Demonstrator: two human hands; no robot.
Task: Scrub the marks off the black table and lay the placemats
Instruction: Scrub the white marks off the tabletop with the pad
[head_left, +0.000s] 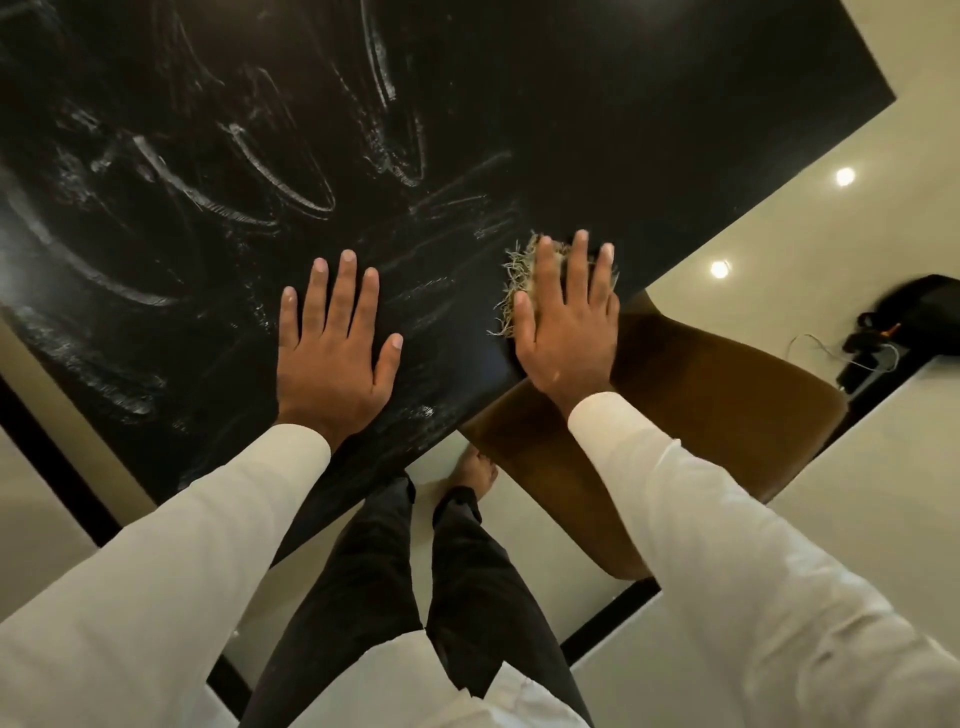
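A pale, glossy floor (857, 493) runs under and around a black table (649, 104), whose top fills the far left of the view and is set at a slant. Two round spots of light (845, 176) shine on the floor to the right. Whitish marks (234, 166) smear the table in long curved streaks and patches, thickest on the left and middle, while the far right part looks darker and cleaner. The left hand (332, 353) lies flat on the table near its near edge, palm down, fingers straight and slightly spread, holding nothing. The right hand (566, 322) is to its right, close to the table's right edge, also flat with straight fingers, pressing down on a fibrous scrubber (514, 275) whose pale, straw-like strands stick out on the left and far sides of the fingers. The two hands are apart, with streaked table between them. Both arms wear white sleeves (727, 545). A brown chair (717, 400) stands just beside the table on the near right, partly under the right wrist. Below, dark trousers (467, 582) and a bare foot (475, 470) show on the floor. At the far right a black bag (924, 312) sits on the floor with thin cables (810, 345) beside it.
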